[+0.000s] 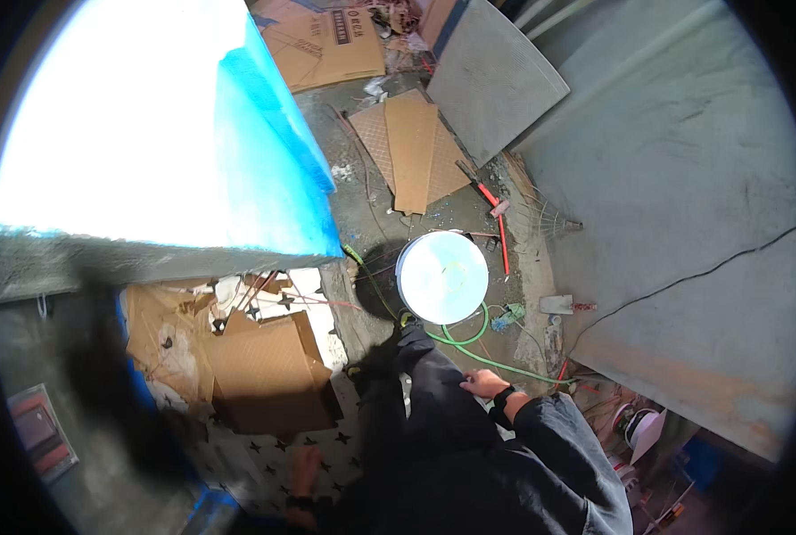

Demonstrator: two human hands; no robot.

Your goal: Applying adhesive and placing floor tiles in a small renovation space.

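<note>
My right hand (pixel 485 383) hangs beside my right thigh, its fingers loosely curled in with nothing seen in them; a black band is round the wrist. Low on the left, in shadow, my left hand (pixel 306 468) hangs over the patterned floor, and its fingers are too dim and blurred to read. Just ahead of my feet stands a white bucket (pixel 442 276), its round top pale and bright. A green hose (pixel 505 365) curls around the bucket's near right side. Neither hand touches the bucket.
Red-handled tools (pixel 503 236) lie right of the bucket, and a flat trowel (pixel 558 305) rests by the right wall. Cardboard pieces (pixel 411 152) lie ahead, with a grey panel (pixel 496 80) leaning behind. More cardboard (pixel 264 366) covers patterned tiles at left, below a bright blue-edged wall (pixel 273 178).
</note>
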